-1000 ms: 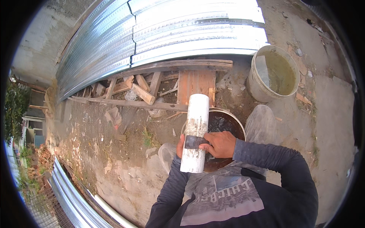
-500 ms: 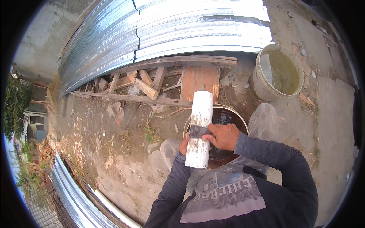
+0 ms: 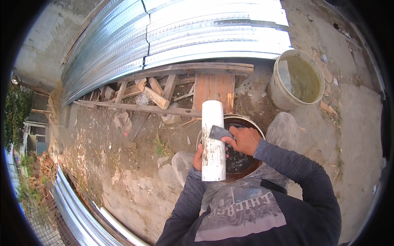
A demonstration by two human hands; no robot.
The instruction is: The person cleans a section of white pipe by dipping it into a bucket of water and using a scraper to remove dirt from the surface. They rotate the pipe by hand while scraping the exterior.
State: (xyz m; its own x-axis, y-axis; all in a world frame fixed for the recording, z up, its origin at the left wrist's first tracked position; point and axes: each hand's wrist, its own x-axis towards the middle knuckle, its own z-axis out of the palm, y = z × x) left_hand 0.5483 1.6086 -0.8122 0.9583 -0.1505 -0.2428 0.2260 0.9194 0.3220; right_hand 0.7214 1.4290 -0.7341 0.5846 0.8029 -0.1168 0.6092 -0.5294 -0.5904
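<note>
A short white plastic pipe [image 3: 213, 164], smeared with brown dirt along its middle, lies across the bucket's left side. My left hand [image 3: 198, 157] cradles it from the left and underneath, with fingertips showing at its right edge. Between the thumb and fingers of my right hand [image 3: 245, 141] is a dark grey flat piece [image 3: 219, 132], laid over the pipe's upper half; its exact kind cannot be made out. Below the pipe, between my knees, stands a round bucket [image 3: 259, 130] of dark water, partly hidden by the pipe and my hands.
At the right stands a second pale bucket [image 3: 276, 92] with murky water. Ahead, stacked shiny metal sheets [image 3: 172, 37] rest over wooden timbers [image 3: 188, 65] and scraps. More metal sheets [image 3: 78, 207] and a long white pipe [image 3: 123, 225] lie at the lower left.
The dark grey piece has moved up the pipe and now sits tilted, not straight across it. My right hand has shifted up with it, and the pipe has turned slightly more upright in view.
</note>
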